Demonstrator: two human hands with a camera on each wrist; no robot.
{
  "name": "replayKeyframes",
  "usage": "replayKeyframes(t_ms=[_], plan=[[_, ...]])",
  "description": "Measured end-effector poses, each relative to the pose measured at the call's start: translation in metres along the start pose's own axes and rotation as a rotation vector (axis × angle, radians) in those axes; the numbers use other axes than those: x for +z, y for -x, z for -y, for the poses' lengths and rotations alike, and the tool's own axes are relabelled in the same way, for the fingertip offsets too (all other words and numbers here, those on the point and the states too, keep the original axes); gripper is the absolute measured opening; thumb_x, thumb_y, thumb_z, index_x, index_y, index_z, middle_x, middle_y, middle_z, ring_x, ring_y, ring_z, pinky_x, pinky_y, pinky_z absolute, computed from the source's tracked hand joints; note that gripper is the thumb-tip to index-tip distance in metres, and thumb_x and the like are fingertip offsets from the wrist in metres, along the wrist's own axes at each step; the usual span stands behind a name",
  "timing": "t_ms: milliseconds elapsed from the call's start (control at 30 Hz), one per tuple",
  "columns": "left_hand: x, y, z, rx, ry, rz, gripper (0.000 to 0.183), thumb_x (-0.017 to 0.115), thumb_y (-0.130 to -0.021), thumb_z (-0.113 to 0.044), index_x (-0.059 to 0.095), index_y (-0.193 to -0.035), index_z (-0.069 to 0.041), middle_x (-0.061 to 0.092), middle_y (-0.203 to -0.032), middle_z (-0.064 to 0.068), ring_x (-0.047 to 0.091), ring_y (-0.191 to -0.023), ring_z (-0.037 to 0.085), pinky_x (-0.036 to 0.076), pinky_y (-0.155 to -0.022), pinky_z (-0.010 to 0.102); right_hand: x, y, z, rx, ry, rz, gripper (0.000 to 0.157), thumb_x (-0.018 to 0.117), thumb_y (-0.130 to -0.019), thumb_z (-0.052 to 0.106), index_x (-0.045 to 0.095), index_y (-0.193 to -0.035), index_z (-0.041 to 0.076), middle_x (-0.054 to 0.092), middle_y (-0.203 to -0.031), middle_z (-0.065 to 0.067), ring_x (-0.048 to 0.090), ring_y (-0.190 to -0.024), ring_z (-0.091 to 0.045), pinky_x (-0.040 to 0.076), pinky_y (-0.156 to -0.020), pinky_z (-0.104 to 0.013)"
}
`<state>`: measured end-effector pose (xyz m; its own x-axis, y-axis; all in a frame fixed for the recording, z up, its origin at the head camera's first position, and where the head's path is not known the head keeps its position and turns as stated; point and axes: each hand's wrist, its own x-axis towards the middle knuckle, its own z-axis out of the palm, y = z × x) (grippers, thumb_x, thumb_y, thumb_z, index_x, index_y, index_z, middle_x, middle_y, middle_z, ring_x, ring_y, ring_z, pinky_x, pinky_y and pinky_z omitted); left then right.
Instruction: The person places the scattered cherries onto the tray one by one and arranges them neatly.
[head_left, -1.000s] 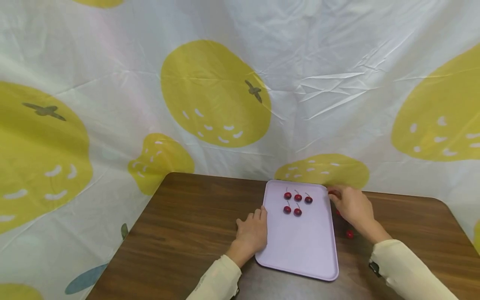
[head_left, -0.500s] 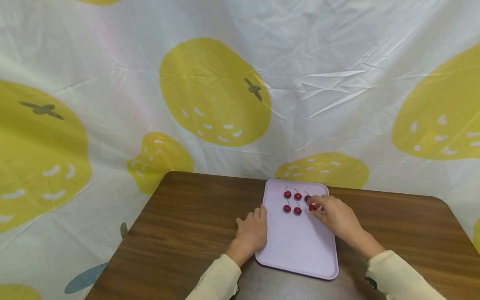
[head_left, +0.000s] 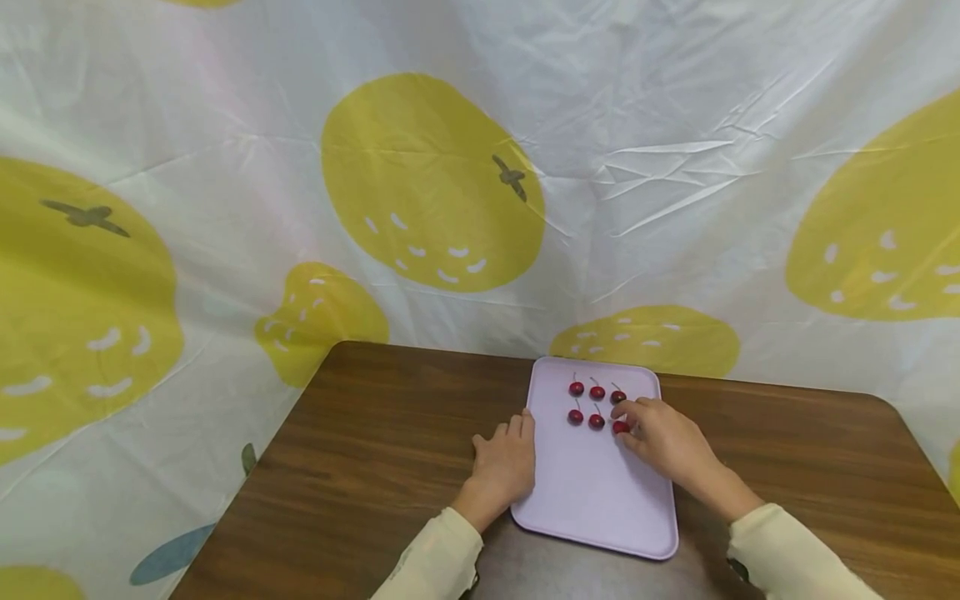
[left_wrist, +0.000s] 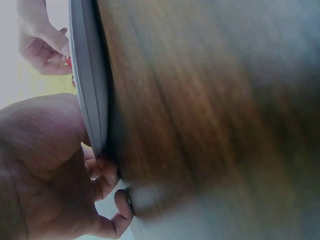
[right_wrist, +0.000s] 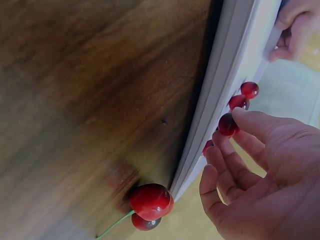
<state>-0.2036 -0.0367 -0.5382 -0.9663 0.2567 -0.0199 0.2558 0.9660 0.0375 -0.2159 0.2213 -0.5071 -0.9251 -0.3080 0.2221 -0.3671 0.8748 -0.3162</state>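
A pale lilac tray (head_left: pixel 592 500) lies on the brown table, with several red cherries in its upper part. They stand in two rows; one of them is a back-row cherry (head_left: pixel 576 388) with its stem pointing away. My right hand (head_left: pixel 671 442) reaches over the tray's right rim and pinches a cherry (head_left: pixel 621 427) between thumb and fingers, at the right end of the front row. In the right wrist view this cherry (right_wrist: pixel 228 124) sits at the thumb tip. My left hand (head_left: pixel 501 462) rests along the tray's left rim, fingertips (left_wrist: pixel 107 170) against the rim and table.
Beside the tray's right edge, loose cherries (right_wrist: pixel 150 200) lie on the table (head_left: pixel 405 433), hidden by my right hand and arm in the head view. A white curtain (head_left: pixel 247 192) with yellow fruit prints hangs right behind the table's far edge.
My right hand has moved left from beyond the tray's right rim, bringing a cherry over the tray and then slightly nearer into the front row. The left hand has stayed put.
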Motion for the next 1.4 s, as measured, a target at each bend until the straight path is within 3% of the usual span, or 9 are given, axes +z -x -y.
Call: replayKeyframes(t_ms=[400,900,1167,1400], plan=[[-0.007,0.004,0.0,0.009,-0.006,-0.005,0.063,0.059,-0.104,-0.023,0.037,-0.161,-0.007,0.058,-0.148,0.008,0.061,-0.128,0.026,0.051,-0.094,0.065,0.003,-0.003,-0.001,-0.016,-0.004,0.012,0.02,0.084,-0.089,0.018,0.079,-0.108,0.018,0.07,-0.089,0.002,0.066,-0.08,-0.014,0.055,-0.066,-0.041],[0.0,0.0,0.001,0.006,-0.003,-0.002,0.064,0.057,-0.105,-0.023,0.034,-0.163,-0.008,0.056,-0.15,0.006,0.061,-0.129,0.026,0.051,-0.094,0.064,0.004,-0.005,-0.001,-0.026,0.001,0.005,0.028,0.085,-0.087,0.019,0.077,-0.114,0.016,0.071,-0.091,-0.001,0.068,-0.081,-0.016,0.055,-0.067,-0.043],[-0.008,0.003,0.0,0.014,-0.001,-0.02,0.06,0.058,-0.104,-0.022,0.039,-0.159,-0.006,0.059,-0.145,0.008,0.062,-0.125,0.027,0.051,-0.091,0.063,0.004,-0.004,-0.001,-0.032,0.008,0.003,0.022,0.085,-0.086,0.018,0.077,-0.107,0.017,0.069,-0.09,0.0,0.063,-0.077,-0.013,0.053,-0.066,-0.04],[-0.011,0.006,-0.001,0.014,-0.007,-0.016,0.062,0.059,-0.104,-0.023,0.039,-0.16,-0.006,0.059,-0.144,0.008,0.062,-0.124,0.026,0.051,-0.09,0.063,0.004,-0.003,0.0,-0.035,0.005,0.002,0.024,0.085,-0.087,0.02,0.078,-0.111,0.019,0.07,-0.091,0.001,0.066,-0.08,-0.014,0.055,-0.067,-0.042]])
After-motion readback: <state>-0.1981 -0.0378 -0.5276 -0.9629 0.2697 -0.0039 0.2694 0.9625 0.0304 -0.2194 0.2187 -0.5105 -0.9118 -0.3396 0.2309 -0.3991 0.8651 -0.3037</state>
